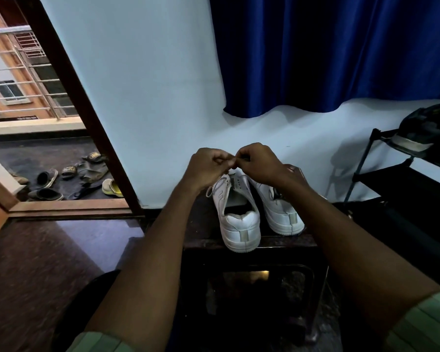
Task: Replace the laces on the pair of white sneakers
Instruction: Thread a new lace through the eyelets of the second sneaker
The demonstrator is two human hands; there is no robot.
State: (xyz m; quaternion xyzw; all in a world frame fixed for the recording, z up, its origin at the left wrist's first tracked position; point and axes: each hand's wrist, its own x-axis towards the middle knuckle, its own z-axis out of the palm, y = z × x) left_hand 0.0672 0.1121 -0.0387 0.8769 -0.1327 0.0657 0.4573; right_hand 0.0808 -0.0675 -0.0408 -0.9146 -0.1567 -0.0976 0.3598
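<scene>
Two white sneakers stand heel-toward-me on a dark stool [285,243]. The left sneaker [239,222] has a white lace [217,185] looping out at its left side. The right sneaker [281,212] is partly hidden behind my right wrist. My left hand [208,166] and my right hand [258,162] meet above the left sneaker's front, fingers curled, each pinching the lace where they touch. The sneakers' toes and eyelets are hidden by my hands.
A pale wall and a blue curtain [328,54] rise behind the stool. A black shoe rack [391,179] with a dark shoe stands at the right. An open doorway [69,196] at the left shows several sandals [69,174] on the floor outside.
</scene>
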